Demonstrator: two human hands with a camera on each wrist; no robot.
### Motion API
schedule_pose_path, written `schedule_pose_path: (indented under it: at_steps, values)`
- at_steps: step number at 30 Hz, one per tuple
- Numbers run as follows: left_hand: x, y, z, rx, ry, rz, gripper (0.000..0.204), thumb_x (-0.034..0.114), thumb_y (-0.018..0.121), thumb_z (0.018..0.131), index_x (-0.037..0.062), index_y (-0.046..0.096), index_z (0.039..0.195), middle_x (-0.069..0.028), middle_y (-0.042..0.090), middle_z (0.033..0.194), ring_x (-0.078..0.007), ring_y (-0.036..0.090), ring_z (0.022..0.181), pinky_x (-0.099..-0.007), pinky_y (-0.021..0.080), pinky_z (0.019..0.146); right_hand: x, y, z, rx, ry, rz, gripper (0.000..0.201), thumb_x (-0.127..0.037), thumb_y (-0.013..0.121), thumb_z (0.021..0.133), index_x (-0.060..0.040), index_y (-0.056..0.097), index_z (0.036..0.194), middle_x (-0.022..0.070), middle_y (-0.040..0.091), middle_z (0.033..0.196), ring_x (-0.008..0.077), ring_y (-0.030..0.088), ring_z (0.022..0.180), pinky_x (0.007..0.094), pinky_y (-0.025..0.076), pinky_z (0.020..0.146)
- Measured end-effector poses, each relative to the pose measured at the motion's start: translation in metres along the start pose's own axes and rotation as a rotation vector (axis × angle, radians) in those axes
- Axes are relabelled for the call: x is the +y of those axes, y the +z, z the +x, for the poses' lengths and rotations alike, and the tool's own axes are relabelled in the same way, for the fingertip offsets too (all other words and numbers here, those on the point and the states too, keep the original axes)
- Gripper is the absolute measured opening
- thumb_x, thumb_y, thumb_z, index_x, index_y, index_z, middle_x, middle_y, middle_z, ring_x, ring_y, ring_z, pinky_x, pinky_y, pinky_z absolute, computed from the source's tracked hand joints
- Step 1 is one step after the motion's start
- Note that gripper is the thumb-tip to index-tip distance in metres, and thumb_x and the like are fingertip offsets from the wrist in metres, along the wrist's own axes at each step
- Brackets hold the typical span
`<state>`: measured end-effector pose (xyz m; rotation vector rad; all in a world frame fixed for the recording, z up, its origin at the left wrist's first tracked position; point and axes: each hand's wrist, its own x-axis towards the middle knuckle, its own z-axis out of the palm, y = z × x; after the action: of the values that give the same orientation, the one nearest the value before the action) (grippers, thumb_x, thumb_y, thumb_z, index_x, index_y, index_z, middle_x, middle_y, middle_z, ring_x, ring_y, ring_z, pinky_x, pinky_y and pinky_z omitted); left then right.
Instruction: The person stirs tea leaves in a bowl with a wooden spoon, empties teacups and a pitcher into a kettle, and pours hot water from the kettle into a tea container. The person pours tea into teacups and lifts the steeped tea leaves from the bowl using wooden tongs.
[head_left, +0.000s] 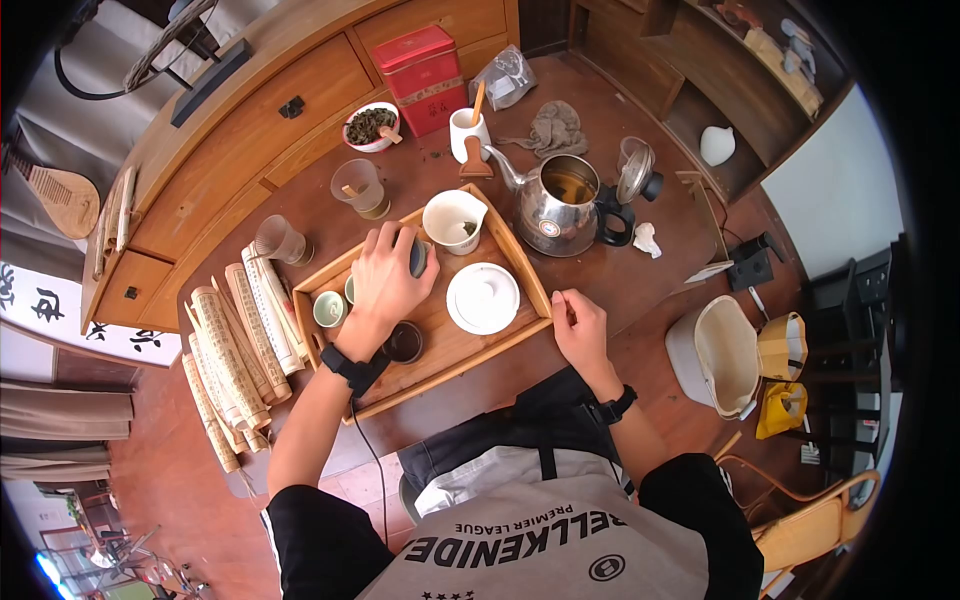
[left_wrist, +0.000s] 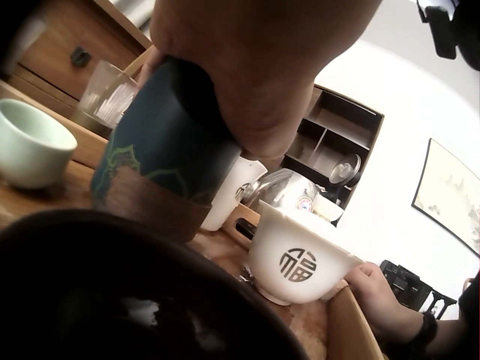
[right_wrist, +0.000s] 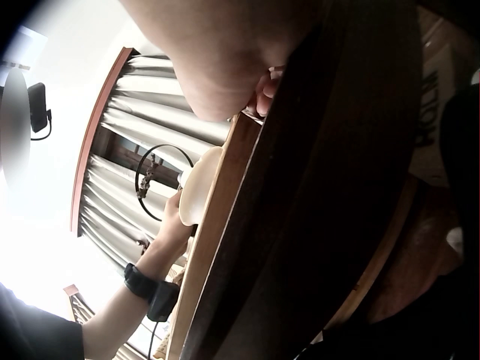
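Fingers of my left hand (head_left: 390, 280) grip a dark blue cup (head_left: 418, 258) above the left-middle of the wooden tray (head_left: 440, 378). The left wrist view shows this blue cup (left_wrist: 169, 142) with green line decoration and a brown band. A dark round cup (head_left: 404, 342) sits below the hand, and a pale green cup (head_left: 329, 309) is left of it; another is partly hidden by the hand. A white lidded bowl (head_left: 483, 298) and a white pitcher (head_left: 454, 222) holding some leaves stand on the tray. My right hand (head_left: 581, 328) rests loosely curled at the tray's right corner.
A steel kettle (head_left: 560, 210) stands beyond the tray's right side. Bamboo scrolls (head_left: 235, 350) lie at left near two glasses (head_left: 358, 188). A leaf bowl (head_left: 371, 127), red tin (head_left: 422, 85), white tool holder (head_left: 468, 133) and grey cloth (head_left: 558, 128) are at the back.
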<state>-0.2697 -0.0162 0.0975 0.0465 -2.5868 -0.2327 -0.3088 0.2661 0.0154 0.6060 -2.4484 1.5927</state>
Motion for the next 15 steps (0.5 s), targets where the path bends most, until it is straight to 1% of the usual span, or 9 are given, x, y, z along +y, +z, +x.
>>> schedule_pose_path:
  at_steps: [8, 15]
  values:
    - [0.0022, -0.0022, 0.0009, -0.012, -0.004, -0.013, 0.025, 0.023, 0.073, 0.081, 0.0046, 0.063, 0.095, -0.0108, 0.061, 0.098, -0.0320, 0.061, 0.087, -0.0450, 0.056, 0.062, 0.0004, 0.0001, -0.0003, -0.002, 0.014, 0.008, 0.019, -0.011, 0.062, 0.096, 0.0007, 0.061, 0.081, 0.0114, 0.054, 0.062, 0.0179, 0.051, 0.048, 0.0302, 0.040, 0.048]
    - [0.0029, -0.0034, 0.0028, -0.022, -0.004, -0.013, 0.025, 0.023, 0.072, 0.081, 0.0044, 0.062, 0.095, -0.0109, 0.060, 0.097, -0.0323, 0.061, 0.087, -0.0452, 0.056, 0.063, -0.0009, -0.0003, -0.0001, -0.007, 0.018, 0.001, 0.020, -0.012, 0.062, 0.096, 0.0006, 0.061, 0.081, 0.0117, 0.054, 0.062, 0.0185, 0.051, 0.049, 0.0305, 0.040, 0.048]
